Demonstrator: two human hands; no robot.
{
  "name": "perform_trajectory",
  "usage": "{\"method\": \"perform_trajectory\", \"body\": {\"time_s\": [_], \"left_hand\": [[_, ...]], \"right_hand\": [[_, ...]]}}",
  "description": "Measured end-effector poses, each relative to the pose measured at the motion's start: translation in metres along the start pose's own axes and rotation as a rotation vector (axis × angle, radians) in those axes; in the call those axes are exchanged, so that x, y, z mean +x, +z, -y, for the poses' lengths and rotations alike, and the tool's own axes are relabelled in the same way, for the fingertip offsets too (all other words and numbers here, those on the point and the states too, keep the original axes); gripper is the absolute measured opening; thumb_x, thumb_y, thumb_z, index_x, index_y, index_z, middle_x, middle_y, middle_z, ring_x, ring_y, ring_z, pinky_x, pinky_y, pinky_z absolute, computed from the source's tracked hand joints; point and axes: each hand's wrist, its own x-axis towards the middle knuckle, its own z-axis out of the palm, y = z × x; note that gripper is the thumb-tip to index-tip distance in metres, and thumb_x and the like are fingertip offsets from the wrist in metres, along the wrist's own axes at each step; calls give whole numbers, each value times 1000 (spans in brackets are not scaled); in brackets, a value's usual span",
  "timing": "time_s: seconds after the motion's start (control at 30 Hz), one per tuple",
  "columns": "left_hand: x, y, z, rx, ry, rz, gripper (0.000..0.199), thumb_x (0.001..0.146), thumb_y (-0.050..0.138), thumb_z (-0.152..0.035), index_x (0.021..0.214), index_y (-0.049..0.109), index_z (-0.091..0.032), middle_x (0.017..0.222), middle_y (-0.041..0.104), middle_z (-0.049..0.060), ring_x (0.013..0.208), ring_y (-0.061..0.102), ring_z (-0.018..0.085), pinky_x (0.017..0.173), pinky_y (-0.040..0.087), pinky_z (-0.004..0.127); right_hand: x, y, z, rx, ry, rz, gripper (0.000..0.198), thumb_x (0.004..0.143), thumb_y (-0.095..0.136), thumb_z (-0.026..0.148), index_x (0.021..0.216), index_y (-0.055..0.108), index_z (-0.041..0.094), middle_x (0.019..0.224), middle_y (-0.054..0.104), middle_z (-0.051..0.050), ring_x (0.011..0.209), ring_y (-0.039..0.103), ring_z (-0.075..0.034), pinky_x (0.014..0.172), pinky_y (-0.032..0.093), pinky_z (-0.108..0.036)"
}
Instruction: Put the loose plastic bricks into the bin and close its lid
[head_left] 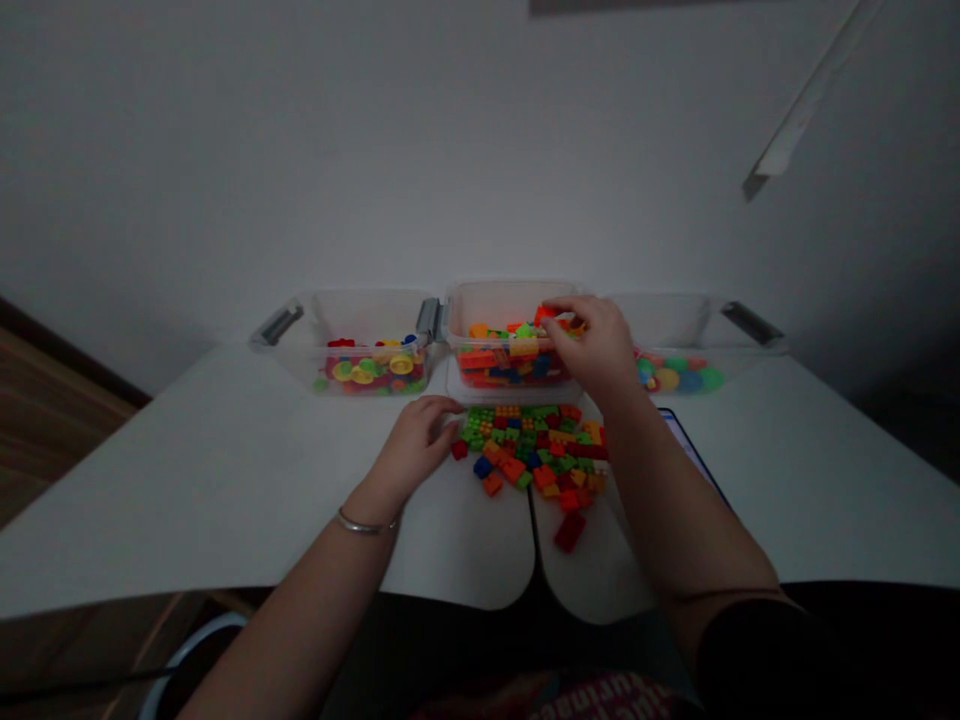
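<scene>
Over the middle clear plastic box [517, 290], my right hand [594, 345] pinches an orange-red toy brick [545, 315]. That box holds many bricks in orange, blue, yellow and green. My left hand [421, 440] rests on the table at the left edge of a loose pile of toy bricks [525, 440], its thumb and fingers apart with nothing visible between them. Close by its thumb is a small red brick [459, 450]. One larger dark red brick [570, 532] lies at the near side of the pile.
To the left stands a clear box [360, 315] of round and flower-like coloured pieces. A clear box [667, 315] with coloured balls stands on the right, partly behind my right arm. A phone [694, 450] lies beside that arm. The white table [315, 450] has a gap down its middle.
</scene>
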Motion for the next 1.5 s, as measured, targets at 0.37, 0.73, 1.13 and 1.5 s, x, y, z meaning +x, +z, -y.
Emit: {"method": "perform_trajectory", "body": {"time_s": [0.37, 0.73, 1.13, 1.5], "left_hand": [[-2, -2, 22, 564, 89, 234, 48, 73, 80, -41, 114, 69, -19, 114, 70, 12, 109, 62, 32, 98, 46, 48], [-6, -3, 17, 681, 94, 272, 52, 70, 83, -40, 116, 66, -21, 107, 69, 9, 101, 61, 29, 92, 45, 43], [-1, -5, 14, 468, 9, 151, 20, 71, 78, -26, 88, 70, -20, 80, 67, 3, 77, 61, 22, 75, 47, 35], [-2, 10, -6, -412, -176, 20, 28, 70, 80, -32, 91, 65, -19, 88, 73, 3, 81, 67, 17, 79, 52, 30]], "right_hand": [[-1, 7, -11, -225, 169, 162, 31, 92, 52, 36, 98, 79, 21, 100, 77, -10, 99, 63, -31, 94, 43, -49], [-3, 7, -9, -286, 114, 209, 36, 95, 45, 37, 96, 77, 19, 107, 74, -11, 103, 60, -32, 94, 42, -51], [-4, -7, 18, 35, -131, -115, 21, 88, 54, 24, 106, 65, 22, 105, 71, -8, 96, 62, -24, 90, 46, -42], [-25, 18, 42, 304, -409, 347, 12, 89, 58, 19, 93, 69, 22, 100, 73, -5, 101, 63, -22, 94, 45, -39]]}}
